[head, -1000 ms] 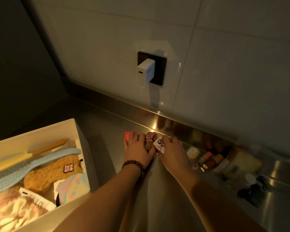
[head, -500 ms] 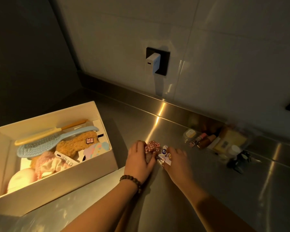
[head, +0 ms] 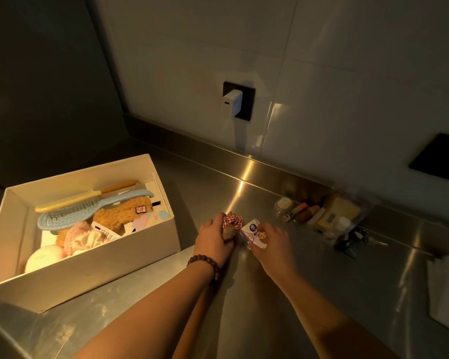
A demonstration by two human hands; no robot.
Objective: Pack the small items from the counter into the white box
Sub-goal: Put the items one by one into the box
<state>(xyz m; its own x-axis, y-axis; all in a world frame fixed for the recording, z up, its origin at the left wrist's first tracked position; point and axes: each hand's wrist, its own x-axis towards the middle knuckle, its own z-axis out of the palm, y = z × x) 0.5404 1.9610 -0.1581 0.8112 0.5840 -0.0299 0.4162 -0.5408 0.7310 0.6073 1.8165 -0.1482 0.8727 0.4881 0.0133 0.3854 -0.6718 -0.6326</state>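
Hands meet at the middle of the steel worktop (head: 283, 294), just right of the white box (head: 88, 275). The left hand (head: 213, 239) curls around a brown round item (head: 229, 232) topped by a red-checked fabric piece (head: 232, 219); the right hand (head: 272, 242) pinches a small purple-and-white packet (head: 253, 233). Inside the box lie a blue hairbrush (head: 88, 209), a yellow comb (head: 86, 195), a brown plush toy (head: 122, 215) and pink cloth (head: 81, 237). More small cosmetics (head: 303, 211) sit near the wall, right of the hands.
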